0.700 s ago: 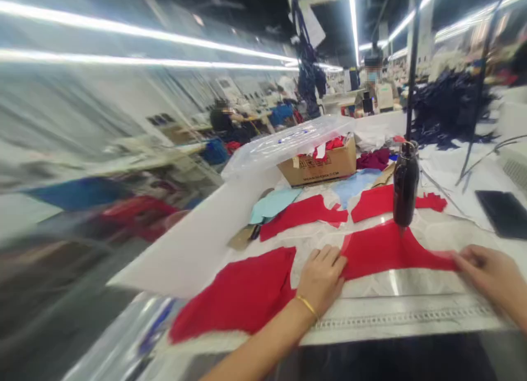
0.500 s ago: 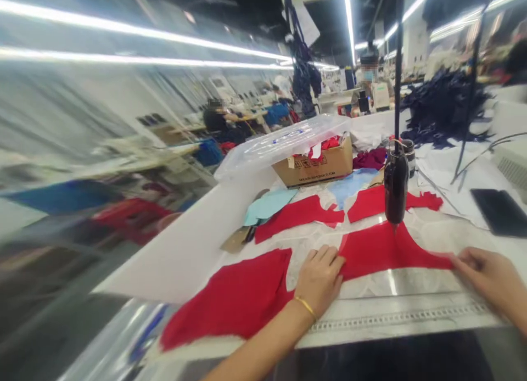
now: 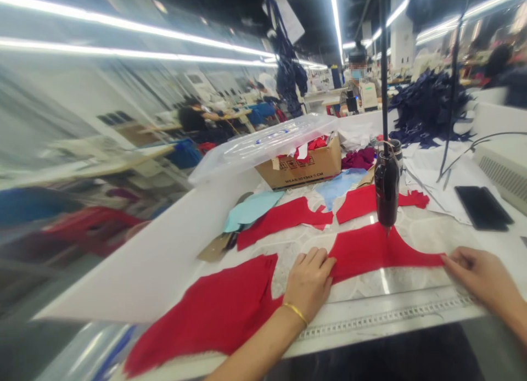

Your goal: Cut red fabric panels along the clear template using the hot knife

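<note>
The left hand is pressing down on the edge of a red cloth piece, fingers held together, while the right hand is resting its loosely closed fingertips on the cloth's far tip. The cloth is lying flat on the table, under a hanging black bottle, with another red piece lying just beside the left hand.

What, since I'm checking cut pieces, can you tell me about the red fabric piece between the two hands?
The red fabric piece is a soft, matte cut panel with curved edges, tapering to a point on the right. It lies flat on a pale patterned sheet. The left hand rests against its left end; the right hand meets its tip. A dark bottle's nozzle hangs over its upper edge.
</note>
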Available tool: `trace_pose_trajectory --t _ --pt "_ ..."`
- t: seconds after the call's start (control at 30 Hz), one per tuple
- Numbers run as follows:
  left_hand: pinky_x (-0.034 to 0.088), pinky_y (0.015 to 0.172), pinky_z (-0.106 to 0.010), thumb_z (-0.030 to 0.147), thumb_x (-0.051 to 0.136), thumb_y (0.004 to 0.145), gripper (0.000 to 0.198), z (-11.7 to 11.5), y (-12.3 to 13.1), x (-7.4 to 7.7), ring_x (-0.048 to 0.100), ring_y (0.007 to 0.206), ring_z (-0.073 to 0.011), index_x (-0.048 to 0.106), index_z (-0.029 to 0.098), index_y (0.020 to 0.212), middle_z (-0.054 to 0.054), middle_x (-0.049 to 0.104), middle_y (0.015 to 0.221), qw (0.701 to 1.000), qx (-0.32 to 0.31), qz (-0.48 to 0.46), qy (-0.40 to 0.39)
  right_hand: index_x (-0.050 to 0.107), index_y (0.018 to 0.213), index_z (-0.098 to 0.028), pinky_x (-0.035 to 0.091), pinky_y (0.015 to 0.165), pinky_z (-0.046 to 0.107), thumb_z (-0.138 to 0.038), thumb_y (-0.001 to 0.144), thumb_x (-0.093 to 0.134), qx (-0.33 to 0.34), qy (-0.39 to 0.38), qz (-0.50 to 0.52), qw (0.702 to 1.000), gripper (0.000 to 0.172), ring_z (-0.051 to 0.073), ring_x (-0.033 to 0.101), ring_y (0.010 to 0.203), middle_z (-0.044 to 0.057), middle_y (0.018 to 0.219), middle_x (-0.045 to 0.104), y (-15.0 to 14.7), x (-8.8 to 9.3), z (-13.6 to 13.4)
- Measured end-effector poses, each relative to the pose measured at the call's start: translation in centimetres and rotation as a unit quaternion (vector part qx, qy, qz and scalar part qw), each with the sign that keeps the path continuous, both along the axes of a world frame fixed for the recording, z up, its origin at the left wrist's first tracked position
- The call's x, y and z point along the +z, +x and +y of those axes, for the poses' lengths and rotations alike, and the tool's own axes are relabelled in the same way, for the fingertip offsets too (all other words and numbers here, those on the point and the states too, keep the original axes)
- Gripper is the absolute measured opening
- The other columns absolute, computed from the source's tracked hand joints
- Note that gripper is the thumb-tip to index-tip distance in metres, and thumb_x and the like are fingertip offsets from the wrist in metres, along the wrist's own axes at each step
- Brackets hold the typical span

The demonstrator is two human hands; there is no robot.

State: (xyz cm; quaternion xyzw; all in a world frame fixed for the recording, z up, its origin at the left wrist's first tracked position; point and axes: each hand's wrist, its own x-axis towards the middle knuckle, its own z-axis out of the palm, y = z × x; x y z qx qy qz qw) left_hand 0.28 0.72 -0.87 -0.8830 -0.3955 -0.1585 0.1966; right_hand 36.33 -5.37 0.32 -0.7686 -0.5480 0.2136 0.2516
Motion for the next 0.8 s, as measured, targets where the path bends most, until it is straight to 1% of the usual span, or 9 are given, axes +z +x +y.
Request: trace_pose_trajectory --t 0.1,0.2,0.37,0.43,0.5,0.57,0.63,0.7,0.8 --pt "0.053 0.068 -0.039 0.003 0.053 0.079 0.035 -0.4 0.2 0.0 0.061 0.084 -0.0275 0.071 0.015 0.106 -0.011 0.066 0.094 1.000 -0.011 -0.014 0.001 0.056 0.051 -0.025 0.035 0.047 0.028 -0.060 0.075 0.054 -0.001 0.015 -0.012 1.000 0.043 0.018 0.053 0.043 0.000 0.044 0.054 0.1 -0.2 0.0" --pt "0.060 0.080 -0.042 0.008 0.049 0.091 0.035 -1.2 0.8 -0.3 0.064 0.100 -0.0288 0.066 0.014 0.121 -0.015 0.067 0.113 0.998 -0.046 -0.051 -0.005 0.059 0.056 -0.025 0.035 0.046 0.028 -0.062 0.076 0.056 -0.013 0.057 -0.008 0.998 0.042 0.017 0.052 0.043 -0.001 0.044 0.052 0.4 -0.3 0.1" --pt "0.057 0.103 -0.049 0.032 0.045 0.106 0.039 -2.7 3.2 -1.3 0.061 0.126 -0.0330 0.055 0.013 0.139 -0.018 0.062 0.138 0.989 -0.117 -0.071 -0.049 0.067 0.077 -0.023 0.043 0.051 0.029 -0.066 0.082 0.059 -0.029 0.211 0.047 0.976 0.044 0.016 0.053 0.048 -0.002 0.053 0.056 -0.2 1.6 0.7" --pt "0.055 0.107 -0.051 0.035 0.043 0.107 0.043 -3.0 4.3 -1.8 0.058 0.132 -0.0344 0.052 0.013 0.143 -0.019 0.059 0.144 0.986 -0.135 -0.068 -0.075 0.069 0.090 -0.022 0.046 0.052 0.029 -0.063 0.086 0.061 0.001 0.275 0.073 0.959 0.043 0.015 0.055 0.052 0.000 0.062 0.062 -1.6 3.1 1.5" --pt "0.054 0.109 -0.054 0.039 0.043 0.108 0.047 -3.0 5.3 -2.2 0.056 0.136 -0.0361 0.049 0.012 0.146 -0.021 0.057 0.148 0.982 -0.148 -0.065 -0.100 0.067 0.108 -0.022 0.048 0.053 0.029 -0.059 0.086 0.065 0.050 0.328 0.076 0.940 0.043 0.017 0.061 0.061 0.004 0.080 0.071 -3.7 4.4 2.7" --pt "0.053 0.110 -0.056 0.042 0.044 0.108 0.052 -2.9 6.1 -2.4 0.054 0.139 -0.0375 0.046 0.011 0.149 -0.023 0.054 0.150 0.977 -0.161 -0.062 -0.125 0.060 0.126 -0.020 0.054 0.062 0.033 -0.057 0.081 0.072 0.089 0.377 0.067 0.920 0.059 0.023 0.068 0.082 0.011 0.104 0.074 -6.1 5.4 4.2" --pt "0.051 0.112 -0.056 0.044 0.045 0.108 0.056 -2.8 6.8 -2.6 0.052 0.141 -0.0372 0.041 0.011 0.153 -0.023 0.052 0.153 0.969 -0.179 -0.062 -0.159 0.055 0.131 -0.019 0.059 0.073 0.040 -0.053 0.076 0.076 0.105 0.404 0.072 0.906 0.068 0.028 0.069 0.096 0.015 0.116 0.072 -8.3 5.9 5.7" --pt "0.050 0.114 -0.056 0.045 0.045 0.108 0.059 -2.9 7.5 -2.7 0.050 0.144 -0.0362 0.036 0.012 0.157 -0.023 0.051 0.155 0.958 -0.202 -0.061 -0.194 0.055 0.123 -0.021 0.059 0.076 0.039 -0.040 0.078 0.071 0.116 0.396 0.109 0.904 0.051 0.025 0.070 0.091 0.010 0.107 0.073 -9.9 6.2 7.0" --pt "0.047 0.116 -0.056 0.047 0.043 0.109 0.063 -3.1 8.8 -2.7 0.047 0.147 -0.0356 0.032 0.012 0.159 -0.023 0.052 0.154 0.941 -0.244 -0.052 -0.231 0.055 0.107 -0.024 0.058 0.068 0.033 -0.026 0.075 0.061 0.115 0.379 0.171 0.902 0.032 0.019 0.067 0.071 0.001 0.084 0.070 -11.1 6.3 7.8"
